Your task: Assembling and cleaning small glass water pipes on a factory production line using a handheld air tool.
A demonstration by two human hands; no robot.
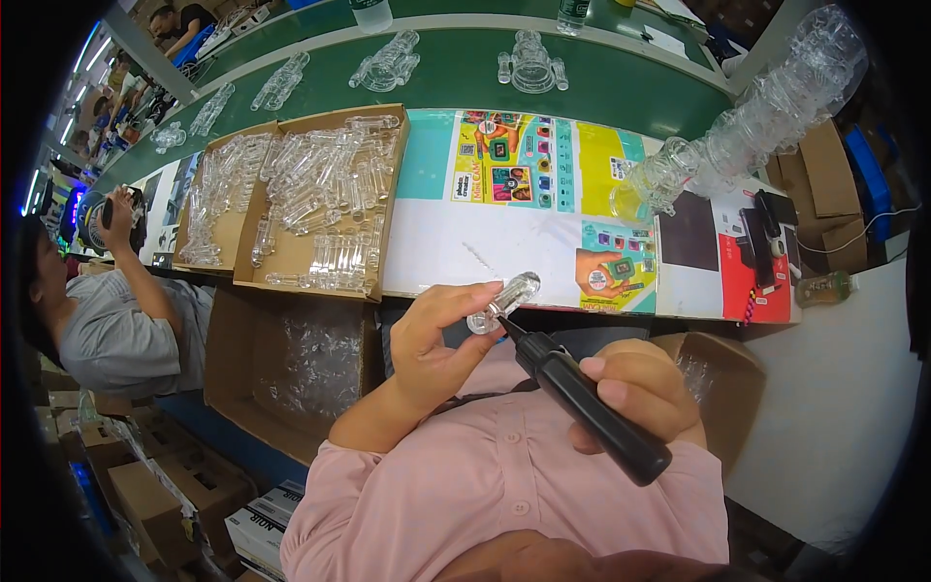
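Observation:
Between the thumb and fingers of my left hand point(432, 339) is a clear plastic tube-shaped part point(519, 289), tilted up to the right. My right hand point(645, 388) is wrapped round a black squeeze bottle point(592, 407) with a narrow nozzle. The nozzle tip meets the clear part or sits right beside it; which one I cannot tell. Both hands are in front of my chest, just off the near edge of the worktop point(436, 242), which is covered with printed card. To their left stands a cardboard tray point(388, 194) of similar clear tubes.
Clear assembled pieces point(531, 63) stand in a row on the green table point(456, 82). A tall stack of clear parts point(747, 136) leans at the right, near several dark devices point(761, 242). Open cardboard boxes point(233, 359) are below the worktop. Another person point(126, 320) sits at the left.

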